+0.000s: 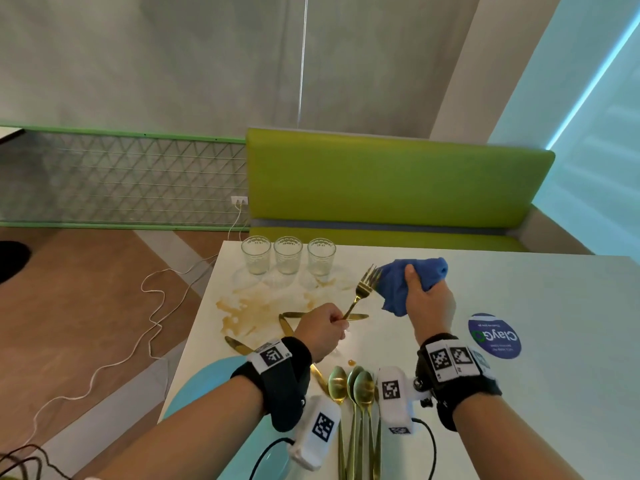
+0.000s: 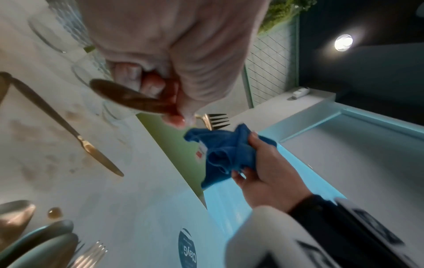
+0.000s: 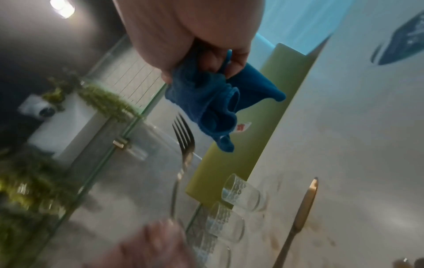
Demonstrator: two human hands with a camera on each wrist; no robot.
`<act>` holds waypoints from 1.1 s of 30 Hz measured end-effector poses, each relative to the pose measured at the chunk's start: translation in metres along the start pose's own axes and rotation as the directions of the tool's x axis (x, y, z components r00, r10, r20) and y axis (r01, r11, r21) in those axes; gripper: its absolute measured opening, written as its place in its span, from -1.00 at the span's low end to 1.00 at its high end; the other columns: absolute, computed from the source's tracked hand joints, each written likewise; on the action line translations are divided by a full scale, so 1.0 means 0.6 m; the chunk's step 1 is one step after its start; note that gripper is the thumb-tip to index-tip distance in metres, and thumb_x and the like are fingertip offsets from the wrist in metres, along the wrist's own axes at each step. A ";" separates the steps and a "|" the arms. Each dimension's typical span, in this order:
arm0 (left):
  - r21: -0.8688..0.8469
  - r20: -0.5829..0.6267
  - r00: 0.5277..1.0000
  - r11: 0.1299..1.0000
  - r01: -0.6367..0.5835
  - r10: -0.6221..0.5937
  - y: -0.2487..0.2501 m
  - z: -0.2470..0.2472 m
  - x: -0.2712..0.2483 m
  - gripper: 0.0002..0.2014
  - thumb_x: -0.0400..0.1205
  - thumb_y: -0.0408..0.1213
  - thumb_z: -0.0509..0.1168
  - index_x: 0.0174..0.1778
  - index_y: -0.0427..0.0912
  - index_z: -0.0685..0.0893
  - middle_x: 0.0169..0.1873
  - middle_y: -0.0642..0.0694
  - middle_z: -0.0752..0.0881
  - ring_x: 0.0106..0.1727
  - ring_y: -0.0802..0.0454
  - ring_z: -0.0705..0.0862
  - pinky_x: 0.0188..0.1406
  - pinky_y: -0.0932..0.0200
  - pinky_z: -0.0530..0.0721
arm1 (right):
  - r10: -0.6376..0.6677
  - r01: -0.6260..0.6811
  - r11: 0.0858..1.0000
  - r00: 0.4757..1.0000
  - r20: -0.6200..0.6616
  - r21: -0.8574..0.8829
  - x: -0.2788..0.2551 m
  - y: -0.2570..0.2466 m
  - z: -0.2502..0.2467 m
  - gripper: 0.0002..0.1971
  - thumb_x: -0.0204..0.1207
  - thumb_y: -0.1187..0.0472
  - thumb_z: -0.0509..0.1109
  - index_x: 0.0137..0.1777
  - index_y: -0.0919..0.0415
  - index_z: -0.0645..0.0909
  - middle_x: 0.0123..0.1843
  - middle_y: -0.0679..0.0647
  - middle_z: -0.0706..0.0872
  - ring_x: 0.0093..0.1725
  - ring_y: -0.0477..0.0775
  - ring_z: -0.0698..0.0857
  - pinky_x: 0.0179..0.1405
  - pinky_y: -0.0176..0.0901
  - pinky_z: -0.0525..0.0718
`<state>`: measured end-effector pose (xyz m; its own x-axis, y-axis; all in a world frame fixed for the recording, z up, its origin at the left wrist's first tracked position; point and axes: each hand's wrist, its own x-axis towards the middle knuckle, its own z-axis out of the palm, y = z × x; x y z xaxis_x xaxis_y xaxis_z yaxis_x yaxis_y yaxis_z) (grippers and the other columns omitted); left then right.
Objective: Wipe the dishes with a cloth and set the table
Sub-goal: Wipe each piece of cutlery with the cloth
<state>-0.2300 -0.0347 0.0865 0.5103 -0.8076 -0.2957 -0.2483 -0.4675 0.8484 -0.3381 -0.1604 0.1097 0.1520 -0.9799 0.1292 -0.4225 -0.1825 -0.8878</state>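
Note:
My left hand [image 1: 323, 329] grips the handle of a gold fork [image 1: 363, 289] and holds it up over the white table [image 1: 519, 393], tines pointing up and to the right. My right hand [image 1: 427, 301] clutches a bunched blue cloth [image 1: 403, 280] right beside the tines. In the left wrist view the fork's tines [image 2: 216, 120] sit just above the blue cloth [image 2: 226, 154]. In the right wrist view the fork [image 3: 184, 137] stands just left of the cloth [image 3: 213, 101], a small gap between them.
Three empty glasses [image 1: 288, 254] stand in a row at the table's far edge, behind a brown spill [image 1: 256, 306]. Gold knives [image 1: 287, 322] lie on the spill, and gold spoons [image 1: 356, 386] lie near me. A light blue plate [image 1: 201, 386] sits at the near left. A round blue sticker [image 1: 494, 336] lies right.

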 end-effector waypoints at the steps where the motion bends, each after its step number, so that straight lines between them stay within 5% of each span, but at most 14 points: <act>1: -0.015 -0.016 1.000 1.000 0.005 -0.005 -0.001 -0.003 -0.001 -0.90 0.69 -0.25 0.17 -0.14 -0.11 0.52 -0.26 0.01 0.63 -0.44 0.14 0.47 -0.55 0.30 0.40 | 0.034 -0.035 0.997 0.999 0.009 0.067 0.002 0.001 -0.006 -0.64 0.59 -0.03 0.26 -0.15 0.31 0.56 -0.27 0.18 0.62 -0.24 0.15 0.59 -0.35 -0.24 0.44; 3: -0.037 -0.052 0.999 0.999 -0.005 0.003 0.001 -0.003 -0.002 -0.91 0.70 -0.24 0.17 -0.09 -0.12 0.53 -0.27 0.04 0.63 -0.35 0.13 0.53 -0.43 0.32 0.47 | 0.096 -0.121 0.977 0.985 0.143 0.178 0.000 0.003 -0.013 -0.66 0.59 -0.03 0.26 -0.21 0.26 0.56 -0.25 0.15 0.66 -0.22 0.11 0.63 -0.21 -0.14 0.54; 8: -0.034 -0.004 0.994 0.993 -0.113 0.113 0.039 0.020 -0.003 -0.84 0.68 -0.34 0.12 -0.21 -0.16 0.51 -0.30 -0.10 0.58 -0.29 -0.01 0.52 -0.36 0.23 0.46 | 0.125 -0.193 0.974 0.892 0.435 0.116 -0.037 0.001 0.017 -0.73 0.58 0.00 0.28 -0.06 0.22 0.60 -0.12 0.20 0.71 -0.04 0.18 0.70 0.10 0.06 0.69; 16: -0.119 0.082 0.986 0.984 -0.133 0.143 0.036 0.031 -0.011 -0.68 0.69 -0.21 0.15 -0.42 -0.02 0.49 -0.28 -0.14 0.59 -0.21 -0.03 0.53 -0.17 0.13 0.46 | 0.146 -0.228 0.947 0.933 0.329 0.226 -0.012 -0.008 0.015 -0.80 0.51 0.07 0.40 -0.19 0.22 0.61 -0.25 0.14 0.69 -0.15 0.19 0.69 -0.03 0.08 0.69; 19: -0.130 0.156 0.983 0.989 -0.073 0.093 0.014 0.041 -0.018 -0.77 0.69 -0.22 0.17 -0.28 -0.10 0.59 -0.22 -0.06 0.63 -0.11 0.01 0.56 -0.05 0.14 0.51 | 0.191 -0.278 0.915 0.936 0.294 0.292 0.005 -0.005 0.003 -0.81 0.52 0.10 0.40 -0.26 0.18 0.59 -0.29 0.10 0.67 -0.24 0.08 0.66 -0.21 -0.06 0.64; 22: -0.128 0.135 0.987 0.989 -0.069 0.086 0.006 0.053 -0.018 -0.78 0.68 -0.26 0.18 -0.28 -0.09 0.62 -0.20 -0.02 0.67 -0.07 0.06 0.59 0.07 0.15 0.53 | 0.188 -0.288 0.907 0.930 0.315 0.307 0.001 0.004 0.000 -0.83 0.51 0.13 0.42 -0.26 0.18 0.60 -0.27 0.13 0.68 -0.21 0.12 0.66 -0.14 0.02 0.66; 27: -0.196 0.054 0.998 0.980 -0.020 0.031 0.013 0.069 -0.008 -0.66 0.66 -0.36 0.19 -0.46 -0.09 0.53 -0.39 -0.07 0.56 -0.25 -0.01 0.53 -0.15 0.12 0.48 | 0.165 -0.251 0.955 0.892 0.421 0.157 -0.044 0.034 0.005 -0.85 0.48 0.22 0.44 -0.22 0.30 0.61 -0.25 0.24 0.71 -0.10 0.30 0.71 0.04 0.20 0.70; 30: -0.124 0.159 0.987 0.992 0.023 -0.003 0.002 0.076 -0.010 -0.84 0.65 -0.30 0.23 -0.22 -0.19 0.65 -0.17 -0.21 0.70 -0.01 -0.14 0.68 0.11 0.05 0.60 | 0.126 -0.137 0.991 0.877 0.463 -0.011 -0.047 0.053 -0.007 -0.79 0.49 0.16 0.44 -0.14 0.36 0.64 -0.21 0.25 0.71 -0.13 0.25 0.70 -0.03 0.03 0.69; 33: 0.025 0.130 0.990 0.998 0.053 -0.056 0.000 0.060 0.007 -0.81 0.65 -0.17 0.24 -0.10 -0.21 0.68 -0.14 -0.18 0.70 -0.02 -0.08 0.64 0.03 0.13 0.55 | 0.142 -0.081 0.987 0.850 0.508 -0.141 -0.045 0.069 -0.029 -0.78 0.52 0.12 0.40 -0.31 0.19 0.57 -0.31 0.12 0.68 -0.18 0.14 0.65 -0.19 -0.18 0.61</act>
<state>-0.2573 -0.0512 0.0694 0.4120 -0.8200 -0.3975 -0.2414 -0.5188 0.8201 -0.3756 -0.1427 0.0770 0.5229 -0.8177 -0.2406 -0.5550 -0.1124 -0.8242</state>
